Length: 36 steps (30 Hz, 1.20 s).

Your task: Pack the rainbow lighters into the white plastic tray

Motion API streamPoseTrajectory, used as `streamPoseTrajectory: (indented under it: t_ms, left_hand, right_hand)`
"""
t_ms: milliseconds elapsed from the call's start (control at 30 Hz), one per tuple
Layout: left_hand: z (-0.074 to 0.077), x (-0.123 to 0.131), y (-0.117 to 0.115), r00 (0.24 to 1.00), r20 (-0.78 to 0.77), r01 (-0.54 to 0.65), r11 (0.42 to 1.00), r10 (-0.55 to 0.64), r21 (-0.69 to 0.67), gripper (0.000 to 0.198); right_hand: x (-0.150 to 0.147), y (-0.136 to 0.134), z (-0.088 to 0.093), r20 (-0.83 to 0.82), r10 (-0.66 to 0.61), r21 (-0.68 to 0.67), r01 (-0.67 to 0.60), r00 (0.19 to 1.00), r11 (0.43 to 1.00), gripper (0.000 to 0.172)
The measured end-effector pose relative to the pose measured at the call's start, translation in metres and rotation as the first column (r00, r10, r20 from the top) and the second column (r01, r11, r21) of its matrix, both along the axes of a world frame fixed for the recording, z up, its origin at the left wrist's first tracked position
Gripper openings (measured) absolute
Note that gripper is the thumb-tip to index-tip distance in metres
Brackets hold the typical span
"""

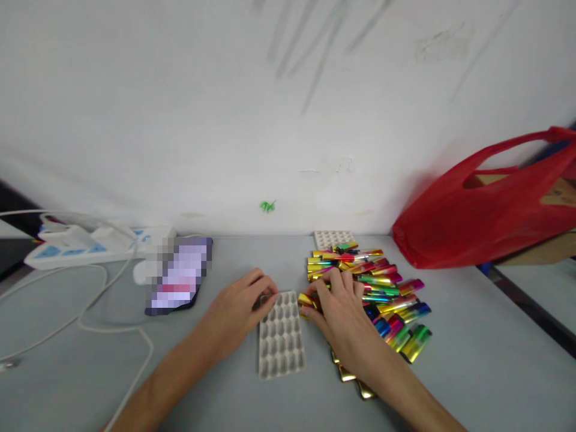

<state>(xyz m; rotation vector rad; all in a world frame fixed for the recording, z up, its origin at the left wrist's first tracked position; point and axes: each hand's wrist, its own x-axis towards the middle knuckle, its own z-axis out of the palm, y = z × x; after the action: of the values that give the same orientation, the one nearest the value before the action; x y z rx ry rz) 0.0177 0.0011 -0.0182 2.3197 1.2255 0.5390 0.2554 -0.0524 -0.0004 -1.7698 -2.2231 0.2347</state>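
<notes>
The left hand (245, 300) has its fingers bent toward the thumb, at the upper left corner of a pale tray (282, 345) with rows of hollows; a small dark shape (261, 300) shows between them, but I cannot tell if it is grasped. The right hand (342, 303) pinches a gold piece (309, 302) between thumb and fingers, just right of the tray.

Under and around this hand lies a pile of shiny coloured pieces (391, 305), which crowds its far and right sides. Behind the pile, a second tray (333, 239) is near the wall (202, 120). A red bag (477, 210) leans at the far right. To the left are a phone (180, 279), a power strip (99, 243) and a loose white cable (108, 329).

The tabletop (220, 399) has open room before the tray; its right edge runs beyond the pile.
</notes>
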Motion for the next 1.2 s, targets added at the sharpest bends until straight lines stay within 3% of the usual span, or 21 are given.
streamPoseTrajectory:
  t_ms: [433,567,633,700,767,833,867,1000,1100,1200]
  left_hand:
    - [-0.004,-0.001,-0.001,1.000,0.014,0.006,1.000,-0.006,0.004,0.017]
    - [-0.003,0.000,-0.002,1.000,0.027,-0.003,1.000,0.002,0.007,0.016]
    - [-0.004,0.001,-0.003,0.999,0.041,-0.012,1.000,0.012,0.004,0.016]
    - [-0.006,0.002,-0.003,0.998,0.056,-0.023,1.000,0.023,0.002,0.016]
    - [-0.008,0.003,-0.004,0.997,0.069,-0.037,0.999,0.037,0.005,0.015]
    - [-0.009,0.004,-0.005,0.996,0.080,-0.050,0.999,0.049,0.009,0.014]
    - [-0.009,0.004,-0.005,0.995,0.086,-0.055,0.998,0.053,0.010,0.013]
    - [-0.008,0.004,-0.005,0.992,0.109,-0.064,0.998,0.063,0.004,0.012]
    - [-0.006,0.004,-0.005,0.990,0.123,-0.066,0.998,0.066,0.003,0.011]
    - [-0.006,0.004,-0.005,0.990,0.128,-0.067,0.998,0.065,0.006,0.011]
  right_hand:
    - [-0.006,0.007,-0.010,-0.061,-0.045,0.089,0.050,0.997,0.995,0.021]
    - [-0.003,0.004,-0.006,-0.271,-0.050,0.176,0.101,0.961,0.979,0.010]
    - [-0.001,0.002,-0.003,-0.499,-0.025,0.173,0.128,0.866,0.977,0.011]
    - [0.001,0.001,0.000,-0.716,-0.021,0.096,0.129,0.698,0.987,0.016]
    - [0.003,0.002,0.001,-0.894,-0.066,-0.024,0.098,0.444,0.995,0.017]
    - [0.004,0.006,0.002,-0.973,-0.129,-0.123,0.041,0.192,0.992,0.021]
    - [0.004,0.008,0.002,-0.982,-0.157,-0.157,0.009,0.104,0.988,0.024]
    - [0.006,0.013,0.007,-0.960,-0.268,-0.255,-0.144,-0.077,0.956,0.032]
    - [0.007,0.010,0.014,-0.856,-0.435,-0.321,-0.373,-0.280,0.871,0.045]
    - [0.005,0.005,0.020,-0.795,-0.517,-0.288,-0.552,-0.317,0.782,0.039]
